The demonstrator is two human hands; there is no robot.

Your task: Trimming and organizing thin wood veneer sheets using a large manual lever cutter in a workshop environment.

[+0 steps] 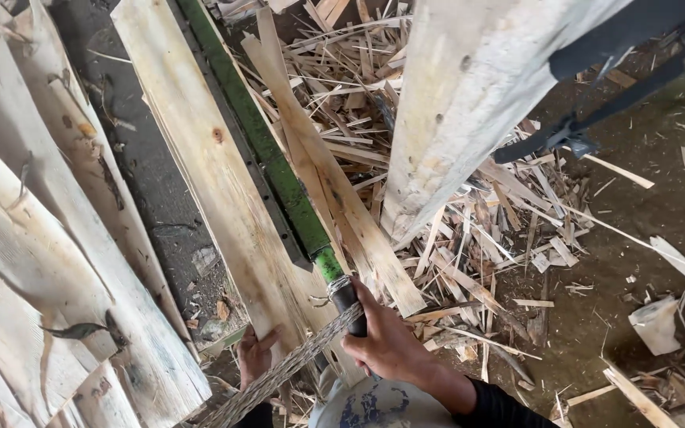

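Up from the right grip [382, 337] runs a green-handled blade [279, 170], left hand [255, 353] under veneer sheet [223, 190]

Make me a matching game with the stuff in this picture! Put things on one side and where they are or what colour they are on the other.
Things:
1. long bar
2. right hand
3. left hand
4. wood scraps

Descriptions:
A. piled on the ground
B. green
C. under the wide plank's near end
D. gripping the black handle

Pairs: 1-B, 2-D, 3-C, 4-A
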